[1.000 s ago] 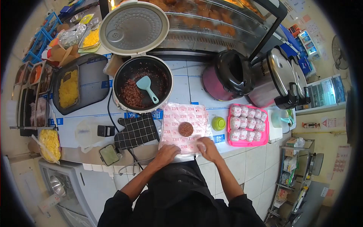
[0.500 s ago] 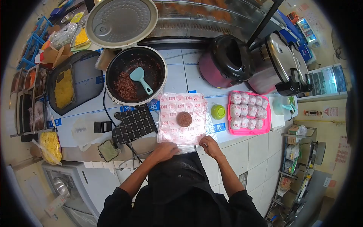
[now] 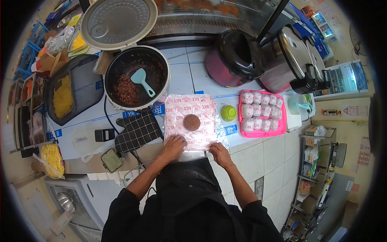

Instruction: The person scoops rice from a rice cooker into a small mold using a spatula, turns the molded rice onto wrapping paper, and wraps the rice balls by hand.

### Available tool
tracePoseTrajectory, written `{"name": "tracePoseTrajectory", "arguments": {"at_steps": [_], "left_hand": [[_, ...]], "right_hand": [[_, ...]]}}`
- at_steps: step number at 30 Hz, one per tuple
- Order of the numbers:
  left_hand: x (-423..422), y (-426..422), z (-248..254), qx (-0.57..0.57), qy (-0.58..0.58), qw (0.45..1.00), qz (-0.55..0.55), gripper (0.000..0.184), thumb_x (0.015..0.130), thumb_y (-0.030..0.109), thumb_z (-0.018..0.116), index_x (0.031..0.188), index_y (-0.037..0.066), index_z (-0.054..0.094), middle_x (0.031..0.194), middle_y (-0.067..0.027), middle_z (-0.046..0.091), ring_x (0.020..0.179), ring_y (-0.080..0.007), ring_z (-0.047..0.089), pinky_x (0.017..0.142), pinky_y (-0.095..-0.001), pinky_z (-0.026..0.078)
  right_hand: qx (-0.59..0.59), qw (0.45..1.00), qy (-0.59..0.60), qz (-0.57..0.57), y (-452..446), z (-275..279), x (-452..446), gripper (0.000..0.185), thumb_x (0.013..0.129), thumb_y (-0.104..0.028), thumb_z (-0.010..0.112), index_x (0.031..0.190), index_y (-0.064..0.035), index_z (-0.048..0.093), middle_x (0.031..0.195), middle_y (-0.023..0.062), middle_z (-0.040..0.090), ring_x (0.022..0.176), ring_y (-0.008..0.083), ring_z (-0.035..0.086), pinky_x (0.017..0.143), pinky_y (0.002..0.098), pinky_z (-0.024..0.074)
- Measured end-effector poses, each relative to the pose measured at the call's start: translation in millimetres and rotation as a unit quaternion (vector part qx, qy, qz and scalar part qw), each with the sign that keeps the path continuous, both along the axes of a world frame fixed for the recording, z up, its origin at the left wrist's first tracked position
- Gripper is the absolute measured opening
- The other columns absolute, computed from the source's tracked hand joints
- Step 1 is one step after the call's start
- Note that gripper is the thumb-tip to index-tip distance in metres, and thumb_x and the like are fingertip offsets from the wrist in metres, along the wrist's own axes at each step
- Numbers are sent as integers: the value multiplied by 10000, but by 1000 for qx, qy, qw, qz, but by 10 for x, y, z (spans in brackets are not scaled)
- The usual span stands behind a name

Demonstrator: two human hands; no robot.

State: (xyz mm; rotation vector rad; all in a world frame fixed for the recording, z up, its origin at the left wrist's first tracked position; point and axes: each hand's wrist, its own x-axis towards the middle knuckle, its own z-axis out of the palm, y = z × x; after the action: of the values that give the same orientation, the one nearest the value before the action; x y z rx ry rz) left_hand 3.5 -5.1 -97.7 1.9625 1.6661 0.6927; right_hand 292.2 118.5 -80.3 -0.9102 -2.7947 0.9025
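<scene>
A round ball of dark reddish rice (image 3: 191, 122) sits on a stack of white-and-pink printed wrapping paper (image 3: 201, 108) at the counter's front edge. At the paper's near left corner, my left hand (image 3: 175, 147) has its fingers bent over the edge, gripping it. My right hand (image 3: 220, 154) pinches the near right corner with curled fingers. Clear plastic film (image 3: 222, 138) shows beneath the paper on the right. Just beyond it stands a small green cup (image 3: 229, 113). A pink tray (image 3: 264, 132) on the right holds several wrapped rice balls (image 3: 265, 110).
An open rice cooker (image 3: 108, 86) of dark rice, with a light-blue paddle (image 3: 142, 82) inside, stands at back left. A closed cooker (image 3: 234, 58) and a steel one (image 3: 280, 60) are behind right. A checked oven mitt (image 3: 138, 130) lies left of the paper.
My left hand has slid slightly forward over the paper's near edge, its fingers now further onto the sheet. My right hand stays at the near right corner. The whole view has shifted a little.
</scene>
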Motion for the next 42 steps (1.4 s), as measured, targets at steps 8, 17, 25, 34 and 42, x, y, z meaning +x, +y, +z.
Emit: {"name": "tracePoseTrajectory", "arguments": {"at_steps": [8, 17, 25, 34, 42], "left_hand": [[-64, -32, -158, -13, 42, 998, -36, 265, 746, 65, 738, 1000, 50, 664, 1075, -76, 628, 1091, -289, 583, 975, -434, 472], [-145, -66, -122, 53, -10, 997, -50, 191, 754, 69, 664, 945, 68, 646, 1066, -86, 619, 1104, -273, 588, 1008, -435, 468], [-112, -57, -43, 43, 89, 993, -66, 265, 779, 40, 641, 1043, 47, 616, 1093, -118, 646, 1108, -300, 600, 1041, -437, 441], [-306, 72, 126, -3, -11, 1000, 19, 196, 818, 15, 613, 1013, 35, 632, 905, -172, 699, 920, -370, 682, 871, -465, 520], [-511, 219, 187, -79, -187, 979, 35, 125, 812, -16, 733, 764, 0, 618, 791, -178, 740, 754, -304, 747, 656, -408, 567]], "right_hand": [[-15, 1000, -1, -16, 16, 20, -33, 66, 900, -73, 729, 949, -30, 721, 1075, 113, 681, 1028, 319, 645, 892, 412, 547], [-9, 1000, -8, -7, 29, 50, -39, 62, 896, -71, 733, 944, -35, 715, 1062, 110, 677, 1020, 319, 644, 886, 409, 548], [-27, 1000, -2, -5, 34, 85, -65, 84, 900, -101, 728, 940, -31, 703, 1086, 128, 669, 1047, 339, 626, 920, 439, 522], [75, 996, 29, -34, 206, 396, -469, 148, 879, -113, 748, 1025, -92, 752, 1052, 56, 702, 1036, 266, 619, 900, 433, 455], [-13, 999, -32, 40, 405, 344, -487, 42, 815, -198, 805, 803, -158, 799, 866, 13, 726, 922, 234, 640, 846, 406, 461]]}}
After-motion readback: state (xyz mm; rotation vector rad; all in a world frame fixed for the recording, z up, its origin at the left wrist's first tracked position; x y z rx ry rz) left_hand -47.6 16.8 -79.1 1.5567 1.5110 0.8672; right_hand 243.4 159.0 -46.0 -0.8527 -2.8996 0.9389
